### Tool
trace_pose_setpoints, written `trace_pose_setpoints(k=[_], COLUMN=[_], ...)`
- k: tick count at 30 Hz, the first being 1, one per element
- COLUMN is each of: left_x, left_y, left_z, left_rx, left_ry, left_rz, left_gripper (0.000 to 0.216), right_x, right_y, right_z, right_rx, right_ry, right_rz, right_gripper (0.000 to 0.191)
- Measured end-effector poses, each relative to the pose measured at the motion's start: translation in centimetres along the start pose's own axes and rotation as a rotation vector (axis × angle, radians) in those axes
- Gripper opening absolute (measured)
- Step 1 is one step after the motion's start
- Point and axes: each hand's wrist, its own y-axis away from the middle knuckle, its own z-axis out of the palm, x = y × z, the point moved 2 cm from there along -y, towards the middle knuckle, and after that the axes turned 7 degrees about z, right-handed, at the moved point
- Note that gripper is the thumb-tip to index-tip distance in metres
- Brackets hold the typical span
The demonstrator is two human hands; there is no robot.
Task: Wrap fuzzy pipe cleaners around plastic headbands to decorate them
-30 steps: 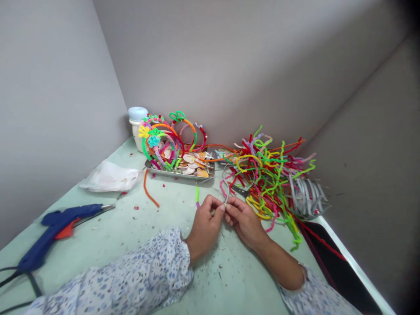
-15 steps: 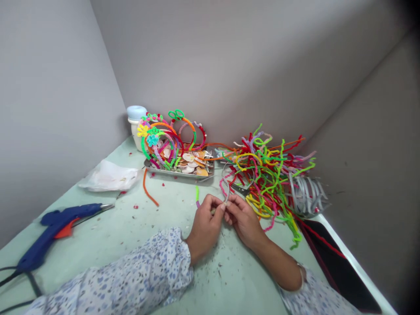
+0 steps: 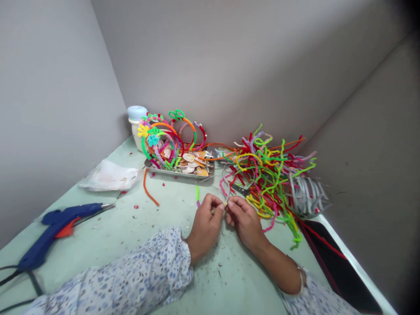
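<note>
Currently, the left hand (image 3: pixel 206 225) and right hand (image 3: pixel 246 222) are pinching the near end of a thin gray hoop (image 3: pixel 229 188), which is curving forward, away from both; neither is lying nearer.

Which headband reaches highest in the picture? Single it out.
The orange-and-green headband topped by two open green loops. Those loops sit above every other headband in view; the yellow flower and blue flower are lower.
</note>
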Motion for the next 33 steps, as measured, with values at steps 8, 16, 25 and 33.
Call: trace_pose_setpoints(k=[8,16,25,33], left_x=[-0.02,0.06,-0.13,-0.11], left_y=[0.03,-0.04,-0.04,0.02], left_z=[-0.10,-0.13,-0.04,-0.09], left_rx=[0.018,0.011,-0.004,-0.034], left_ry=[-0.041,-0.088,-0.071,-0.046], left_rz=[0.001,0.003,0.004,-0.004], left_gripper=[0.009,0.009,0.009,0.010], right_x=[-0.42,-0.50,-0.84,-0.98], right_y=[0.36,0.59,0.84,0.90], right_z=[0.25,0.40,0.44,0.47], right_rx=[0.048,0.070,0.098,0.096], right_ry=[0.102,0.162,0.184,0.213], right_rz=[-0.005,0.010,-0.012,-0.046], right_gripper=[0.020,0.025,0.024,0.022])
